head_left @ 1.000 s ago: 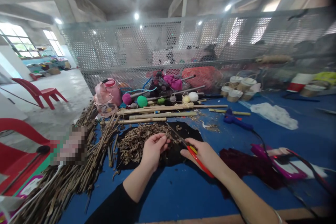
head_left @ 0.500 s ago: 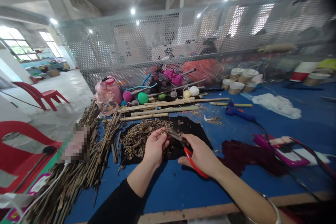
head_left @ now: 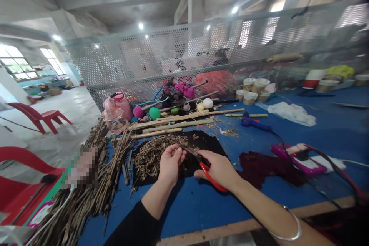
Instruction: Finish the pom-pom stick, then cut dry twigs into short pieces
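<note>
My right hand [head_left: 217,169] is wrapped round the red-handled scissors [head_left: 208,175], whose blades point left towards my other hand. My left hand [head_left: 172,161] is closed in a pinch at the blade tips; what sits between its fingers is too small to make out. Beneath and beside it, a heap of dried brown plant pieces [head_left: 148,157] lies on a black cloth [head_left: 213,144]. A large bundle of thin dry sticks [head_left: 95,184] is spread to the left of the cloth.
Bamboo sticks [head_left: 184,123] and yarn balls [head_left: 155,113] lie behind the cloth, beside a pink jug [head_left: 122,105]. Rightward are a blue glue gun [head_left: 255,122], dark red cloth [head_left: 262,169], a purple power strip [head_left: 305,161] with cables, and paper cups [head_left: 250,98]. A perforated metal screen [head_left: 138,57] stands behind.
The camera view has tilted up and shifted slightly, so the background sits lower. Both hands and the scissors keep nearly the same pose, with the blades still at my left fingertips.
</note>
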`<state>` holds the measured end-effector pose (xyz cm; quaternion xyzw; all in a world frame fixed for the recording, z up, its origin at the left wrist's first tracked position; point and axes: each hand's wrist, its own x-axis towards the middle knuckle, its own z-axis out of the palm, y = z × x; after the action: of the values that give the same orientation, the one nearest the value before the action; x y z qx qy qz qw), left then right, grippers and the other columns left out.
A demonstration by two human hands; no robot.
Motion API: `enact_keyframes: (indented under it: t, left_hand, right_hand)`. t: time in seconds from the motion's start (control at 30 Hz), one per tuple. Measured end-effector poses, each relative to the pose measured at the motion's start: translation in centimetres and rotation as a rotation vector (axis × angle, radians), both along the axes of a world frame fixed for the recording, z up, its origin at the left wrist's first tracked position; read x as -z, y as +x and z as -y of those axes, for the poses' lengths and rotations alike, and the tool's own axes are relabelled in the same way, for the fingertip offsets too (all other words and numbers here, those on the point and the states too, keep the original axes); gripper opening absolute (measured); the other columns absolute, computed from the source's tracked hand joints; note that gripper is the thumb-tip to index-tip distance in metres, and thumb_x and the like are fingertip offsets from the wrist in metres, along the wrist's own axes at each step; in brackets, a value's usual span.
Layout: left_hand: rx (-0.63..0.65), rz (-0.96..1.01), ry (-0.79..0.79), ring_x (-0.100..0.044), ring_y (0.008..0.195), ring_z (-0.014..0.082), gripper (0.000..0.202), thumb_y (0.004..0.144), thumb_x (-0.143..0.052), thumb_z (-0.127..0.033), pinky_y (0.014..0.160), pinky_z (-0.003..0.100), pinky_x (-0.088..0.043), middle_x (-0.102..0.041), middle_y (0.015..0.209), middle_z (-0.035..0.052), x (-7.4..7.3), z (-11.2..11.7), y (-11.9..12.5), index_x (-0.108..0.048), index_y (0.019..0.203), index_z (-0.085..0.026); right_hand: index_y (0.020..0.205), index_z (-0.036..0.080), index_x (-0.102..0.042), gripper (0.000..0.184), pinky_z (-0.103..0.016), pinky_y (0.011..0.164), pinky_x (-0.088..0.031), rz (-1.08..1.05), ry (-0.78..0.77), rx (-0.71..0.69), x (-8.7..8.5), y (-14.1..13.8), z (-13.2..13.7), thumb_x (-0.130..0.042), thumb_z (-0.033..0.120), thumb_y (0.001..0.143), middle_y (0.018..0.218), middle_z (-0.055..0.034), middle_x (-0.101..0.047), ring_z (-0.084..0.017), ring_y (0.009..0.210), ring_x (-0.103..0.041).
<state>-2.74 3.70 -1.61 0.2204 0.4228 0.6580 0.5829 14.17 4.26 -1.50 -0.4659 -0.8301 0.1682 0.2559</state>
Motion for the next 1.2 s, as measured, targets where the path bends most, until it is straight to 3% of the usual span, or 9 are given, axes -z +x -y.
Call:
enact_keyframes:
  t: [0.3,0.47,0.57,0.67,0.87,1.07,1.2]
  left_hand:
    - [-0.035,-0.144,0.005,-0.058,0.051,0.0051,0.013,0.072,-0.068,-0.009,0.045,0.01,-0.044,-0.061,0.06,-0.0006,0.6,-0.4,-0.4,-0.058,0.08,-0.013]
    - [-0.009,0.056,0.046,-0.062,0.059,0.0071,0.003,0.078,-0.06,-0.009,0.053,0.013,-0.05,-0.063,0.067,0.0023,0.2,-0.3,-0.4,-0.059,0.08,-0.011]
    - [0.006,0.148,0.046,-0.066,0.067,0.01,0.009,0.082,-0.053,-0.007,0.059,0.017,-0.054,-0.065,0.076,0.006,-0.1,-0.2,-0.3,-0.061,0.086,-0.009]
    - [0.02,0.151,0.05,-0.065,0.068,0.0083,0.012,0.079,-0.056,-0.002,0.06,0.013,-0.053,-0.066,0.078,0.0064,-0.4,-0.1,-0.2,-0.061,0.087,-0.01]
    - [-0.013,0.209,0.029,-0.064,0.066,0.006,0.014,0.078,-0.058,0.0,0.061,0.011,-0.052,-0.063,0.075,0.0019,-0.5,-0.1,-0.3,-0.06,0.084,-0.013]
    - [0.032,0.188,0.065,-0.056,0.054,0.0029,0.011,0.076,-0.063,-0.005,0.054,0.011,-0.049,-0.058,0.067,-0.002,-0.2,0.0,-0.2,-0.055,0.078,-0.013]
    - [0.051,0.177,0.061,-0.057,0.057,0.0028,0.012,0.076,-0.062,-0.003,0.059,0.012,-0.05,-0.059,0.068,-0.0016,0.1,0.1,0.2,-0.055,0.071,-0.012]
  right_hand:
    - [0.095,0.023,-0.066,0.037,-0.026,0.053,-0.04,0.119,0.014,0.014,-0.2,-0.1,0.2,-0.057,0.054,0.076,0.073,-0.004,-0.07,-0.02,0.063,-0.063]
    - [0.099,0.021,-0.066,0.04,-0.026,0.054,-0.041,0.071,0.016,0.023,0.6,0.0,-0.2,-0.052,0.054,0.079,0.065,-0.0029,-0.068,-0.019,0.056,-0.061]
    - [0.102,0.021,-0.065,0.041,-0.026,0.055,-0.043,0.047,0.004,0.041,0.9,0.0,-0.3,-0.055,0.053,0.078,0.064,-0.0026,-0.067,-0.019,0.056,-0.062]
    - [0.108,0.021,-0.062,0.043,-0.027,0.059,-0.045,0.024,0.015,0.058,0.9,0.2,-0.3,-0.057,0.05,0.077,0.07,-0.0033,-0.069,-0.02,0.063,-0.064]
    - [0.117,0.018,-0.054,0.058,-0.039,0.087,-0.046,-0.005,0.104,0.039,1.0,0.3,-0.3,-0.067,0.045,0.067,0.115,-0.0122,-0.061,-0.027,0.102,-0.059]
    - [0.115,0.017,-0.056,0.058,-0.042,0.09,-0.044,-0.007,0.109,-0.037,0.9,0.0,-0.2,-0.071,0.04,0.063,0.112,-0.013,-0.062,-0.027,0.101,-0.058]
    - [0.114,0.015,-0.057,0.058,-0.041,0.09,-0.044,-0.012,0.111,-0.054,0.7,-0.1,-0.2,-0.071,0.042,0.064,0.111,-0.0133,-0.062,-0.026,0.1,-0.058]
